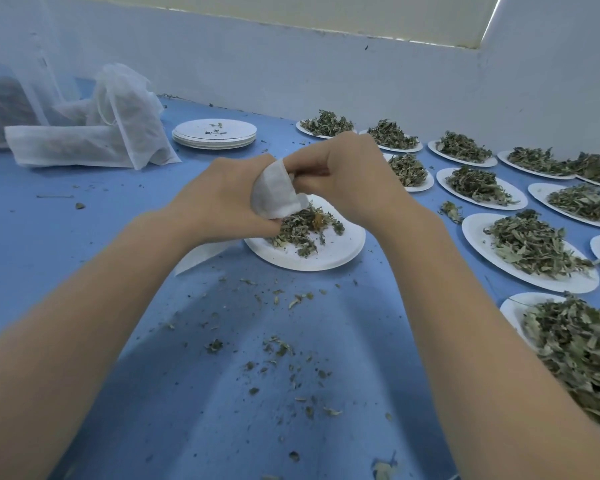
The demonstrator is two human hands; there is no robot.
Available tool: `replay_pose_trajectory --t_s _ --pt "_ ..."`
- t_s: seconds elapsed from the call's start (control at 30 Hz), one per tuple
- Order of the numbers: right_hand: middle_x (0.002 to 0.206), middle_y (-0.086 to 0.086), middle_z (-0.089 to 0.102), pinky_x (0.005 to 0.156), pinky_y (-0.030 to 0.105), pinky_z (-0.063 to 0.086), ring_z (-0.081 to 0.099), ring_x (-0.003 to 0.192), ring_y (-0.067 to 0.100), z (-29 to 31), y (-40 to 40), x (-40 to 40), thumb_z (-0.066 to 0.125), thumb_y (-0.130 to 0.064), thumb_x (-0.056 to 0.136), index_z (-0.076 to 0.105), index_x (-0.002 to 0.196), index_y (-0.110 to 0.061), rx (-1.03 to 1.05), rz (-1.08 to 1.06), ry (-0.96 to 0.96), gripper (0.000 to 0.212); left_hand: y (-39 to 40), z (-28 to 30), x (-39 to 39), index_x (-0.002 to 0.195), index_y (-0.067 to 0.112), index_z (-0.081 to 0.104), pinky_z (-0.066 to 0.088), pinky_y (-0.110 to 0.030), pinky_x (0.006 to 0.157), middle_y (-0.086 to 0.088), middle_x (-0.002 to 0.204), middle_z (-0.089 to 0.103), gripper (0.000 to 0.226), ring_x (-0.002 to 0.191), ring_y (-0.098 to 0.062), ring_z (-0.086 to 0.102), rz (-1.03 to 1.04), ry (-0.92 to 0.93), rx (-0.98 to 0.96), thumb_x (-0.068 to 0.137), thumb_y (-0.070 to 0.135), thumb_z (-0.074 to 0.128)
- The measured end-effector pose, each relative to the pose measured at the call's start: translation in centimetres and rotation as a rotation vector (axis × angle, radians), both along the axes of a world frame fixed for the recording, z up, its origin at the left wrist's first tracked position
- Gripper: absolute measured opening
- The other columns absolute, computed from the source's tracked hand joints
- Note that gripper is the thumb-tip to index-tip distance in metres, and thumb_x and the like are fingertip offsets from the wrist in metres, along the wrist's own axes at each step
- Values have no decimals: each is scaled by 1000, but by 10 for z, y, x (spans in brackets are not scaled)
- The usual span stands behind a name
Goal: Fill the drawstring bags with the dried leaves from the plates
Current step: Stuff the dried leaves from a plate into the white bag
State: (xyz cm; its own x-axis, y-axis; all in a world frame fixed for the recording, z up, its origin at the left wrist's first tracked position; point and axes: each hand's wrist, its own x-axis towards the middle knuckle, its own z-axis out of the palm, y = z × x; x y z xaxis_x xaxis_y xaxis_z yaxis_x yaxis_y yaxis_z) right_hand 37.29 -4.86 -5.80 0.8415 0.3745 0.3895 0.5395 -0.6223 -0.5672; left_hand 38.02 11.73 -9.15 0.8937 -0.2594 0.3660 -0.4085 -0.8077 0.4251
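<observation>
A small white drawstring bag (275, 192) hangs over a white paper plate (329, 256) in the middle of the blue table. My left hand (222, 199) grips the bag's left side. My right hand (347, 174) pinches the bag's top edge at its mouth. A pile of dried leaves (303, 226) lies on the plate just under the bag. Several more plates heaped with dried leaves (534, 245) fill the right side of the table.
Filled white mesh bags (94, 133) lie heaped at the back left beside a larger net sack (4, 105). A stack of used plates (214, 133) stands behind my hands. Leaf crumbs (278, 348) litter the blue cloth near me. A white wall closes the far edge.
</observation>
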Motion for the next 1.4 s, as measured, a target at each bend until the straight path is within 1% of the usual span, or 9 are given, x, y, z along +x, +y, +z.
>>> replay_pose_trajectory --t_s 0.17,0.37,0.57,0.63,0.7,0.83,1.1,1.23,1.4 --pt "85 -9 74 80 24 53 67 83 2 -2 -1 -4 66 4 77 77 92 -22 132 23 60 32 -1 5 -1 71 31 40 41 -32 57 7 69 55 37 65 -10 48 -36 1 1 64 21 76" --pt "76 8 59 52 20 34 48 64 14 -4 20 -1 55 8 73 58 69 -13 -99 -36 177 22 -15 6 -3 76 29 49 34 -8 54 13 67 56 30 64 12 49 -59 -4 -120 57 22 72" --pt "71 -4 59 50 15 40 50 57 7 4 2 -9 53 2 82 63 76 -17 -147 169 262 23 -12 4 -2 87 36 50 42 -19 60 13 76 60 38 72 1 53 -50 5 -81 58 27 73" --pt "88 -5 72 71 32 57 67 78 17 9 -9 -12 56 -2 85 70 92 -24 -36 241 322 27 -7 5 -1 94 34 52 47 -28 64 11 81 61 41 77 -4 55 -30 5 -73 59 29 73" --pt "98 -4 73 88 37 54 68 95 15 8 -11 -10 64 -6 84 72 102 -24 118 252 321 27 -3 5 0 85 38 49 45 -26 61 13 75 57 37 73 -1 54 -29 -23 -87 60 28 75" --pt "93 -3 74 83 35 56 69 88 12 0 0 -7 70 -9 78 73 102 -18 205 134 197 26 0 4 1 73 39 41 33 -10 51 17 66 51 42 65 9 49 -47 -57 -122 59 26 78" --pt "89 0 73 76 33 58 70 82 17 -8 -8 4 66 -9 80 73 99 -23 322 69 195 25 27 7 4 90 35 49 38 -19 57 19 77 53 44 71 9 49 34 6 -72 58 20 76" --pt "95 -6 66 72 23 49 61 81 12 -28 -2 15 53 -14 88 65 100 -27 -85 -217 88 22 35 4 7 97 27 51 36 -18 58 18 77 51 43 72 4 47 89 0 -31 60 21 72" --pt "127 -3 48 95 32 31 37 121 20 -43 13 16 56 -44 87 50 130 -36 -432 -99 200 44 39 5 9 96 16 54 34 -27 60 5 83 53 40 77 -15 47 114 -57 -8 62 21 73"
